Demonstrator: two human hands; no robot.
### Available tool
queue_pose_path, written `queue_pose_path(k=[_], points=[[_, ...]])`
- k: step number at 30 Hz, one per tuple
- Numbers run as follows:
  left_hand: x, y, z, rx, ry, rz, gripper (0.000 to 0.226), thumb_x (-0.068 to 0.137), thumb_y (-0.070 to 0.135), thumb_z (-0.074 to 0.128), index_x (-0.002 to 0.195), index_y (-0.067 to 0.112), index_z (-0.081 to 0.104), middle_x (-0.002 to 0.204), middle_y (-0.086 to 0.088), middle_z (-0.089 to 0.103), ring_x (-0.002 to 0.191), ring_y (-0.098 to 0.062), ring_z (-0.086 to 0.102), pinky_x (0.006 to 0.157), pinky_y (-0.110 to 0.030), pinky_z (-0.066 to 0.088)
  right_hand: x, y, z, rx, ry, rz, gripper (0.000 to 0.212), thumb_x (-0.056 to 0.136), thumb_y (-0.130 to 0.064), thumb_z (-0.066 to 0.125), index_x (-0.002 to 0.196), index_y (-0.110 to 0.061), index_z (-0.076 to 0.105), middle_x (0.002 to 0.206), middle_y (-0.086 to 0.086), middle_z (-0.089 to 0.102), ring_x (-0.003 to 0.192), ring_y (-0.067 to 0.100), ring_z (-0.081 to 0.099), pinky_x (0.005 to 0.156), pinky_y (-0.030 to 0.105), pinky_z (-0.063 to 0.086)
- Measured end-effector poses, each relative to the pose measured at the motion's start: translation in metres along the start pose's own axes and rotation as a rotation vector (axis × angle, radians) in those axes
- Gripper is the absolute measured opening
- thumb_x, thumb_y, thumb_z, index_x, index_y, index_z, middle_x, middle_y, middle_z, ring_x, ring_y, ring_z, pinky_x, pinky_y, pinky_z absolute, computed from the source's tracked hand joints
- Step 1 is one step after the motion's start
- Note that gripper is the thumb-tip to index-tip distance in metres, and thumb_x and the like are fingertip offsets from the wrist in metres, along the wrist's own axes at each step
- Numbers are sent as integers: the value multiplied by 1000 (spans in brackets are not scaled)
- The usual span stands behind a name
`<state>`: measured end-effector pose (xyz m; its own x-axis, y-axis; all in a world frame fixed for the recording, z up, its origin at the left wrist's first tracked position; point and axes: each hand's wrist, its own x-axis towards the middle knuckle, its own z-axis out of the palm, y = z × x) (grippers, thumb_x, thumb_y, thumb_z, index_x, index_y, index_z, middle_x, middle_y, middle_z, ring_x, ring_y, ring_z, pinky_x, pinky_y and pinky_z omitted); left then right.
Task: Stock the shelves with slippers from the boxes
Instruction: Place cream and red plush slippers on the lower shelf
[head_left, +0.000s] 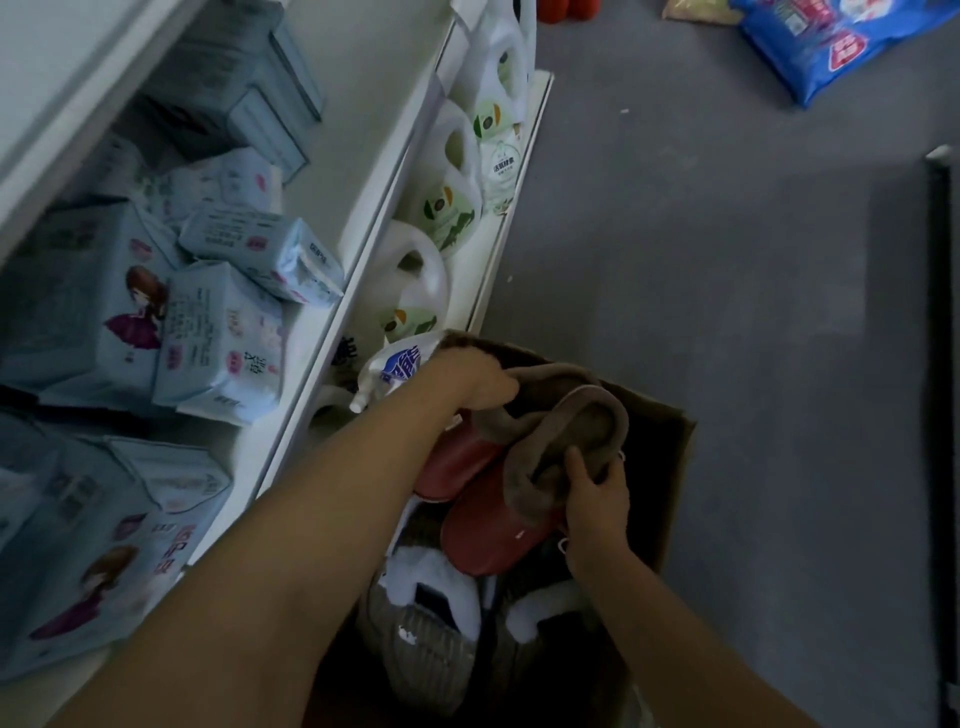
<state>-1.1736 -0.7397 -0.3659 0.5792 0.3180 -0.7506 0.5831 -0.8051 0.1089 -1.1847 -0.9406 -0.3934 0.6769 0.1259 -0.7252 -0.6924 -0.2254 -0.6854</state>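
- Right hand (592, 499) pinches the fuzzy brown collar of one red slipper (493, 535); left hand (467, 384) clutches its mate's (457, 457) collar.
- Both sit in the cardboard box (670, 467), right of the shelves (332, 332).
- They look light and floppy; the collar seems a safe hold.
- Toes point near-left, heels far-right.

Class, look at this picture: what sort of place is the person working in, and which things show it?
Probably a small shop or its stockroom: white shelves hold rows of identical detergent jugs and packaged goods, and a cardboard box of slippers awaits stocking.
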Motion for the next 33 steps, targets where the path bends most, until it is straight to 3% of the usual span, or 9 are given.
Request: queue_pose_path(k=[2,6,8,11,16,24,26,28,33], points=[[-7,-21,23,-394,-108,-30,66,95,61,42,134,9,51,132,-10,56,116,-29,54,94,-35,42,6,-5,-5,-107,-30,-83,45,96,-31,58,139,-21,48,127,0,60,114,22,59,98,44,51],[-40,-36,81,-972,-36,-41,96,66,84,61,144,30,42,138,3,51,123,-20,50,102,-36,42,22,-17,-18,-111,-5,-151,54,93,-37,63,142,-23,46,122,1,61,100,16,61,88,38,54],[-52,-35,109,-1135,52,38,100,68,73,74,151,35,33,151,6,41,135,-15,42,107,-24,37,24,-17,-29,-23,-122,-119,66,89,-37,67,147,-25,39,126,1,59,99,14,62,83,33,53],[-68,-32,138,-1121,322,147,102,75,38,86,156,31,24,153,16,30,136,-1,31,95,5,26,8,3,-50,-112,-387,-128,87,76,-25,81,146,-42,33,131,-12,57,113,10,60,89,36,53],[-91,-28,154,-1100,596,152,104,70,36,90,154,31,29,155,14,35,139,1,34,108,-9,31,-8,21,-57,-70,-416,-82,91,71,-7,80,142,-44,38,130,-14,54,114,14,58,91,46,54],[-137,-6,173,-1321,693,124,98,73,9,88,153,15,32,152,3,44,138,-4,43,109,-23,42,-35,2,-67,47,-600,-74,76,74,9,65,139,-28,48,134,5,60,118,24,61,86,43,55],[-157,2,177,-1470,698,103,98,71,11,89,152,24,35,147,6,50,134,-6,48,104,-24,47,-50,-10,-74,39,-656,-89,73,79,11,61,138,-29,48,131,3,62,115,23,63,85,42,57],[-181,8,175,-1659,690,112,100,68,17,90,150,37,36,143,5,56,130,-16,55,101,-40,52,-68,-27,-81,36,-732,-109,71,82,12,57,140,-29,47,130,1,63,116,22,62,88,43,57],[-260,25,144,-1870,840,199,107,70,0,83,151,44,30,139,5,60,123,-25,61,95,-49,55,-114,-80,-80,18,-933,-165,70,84,14,54,142,-24,46,136,2,59,124,23,58,92,39,55]])
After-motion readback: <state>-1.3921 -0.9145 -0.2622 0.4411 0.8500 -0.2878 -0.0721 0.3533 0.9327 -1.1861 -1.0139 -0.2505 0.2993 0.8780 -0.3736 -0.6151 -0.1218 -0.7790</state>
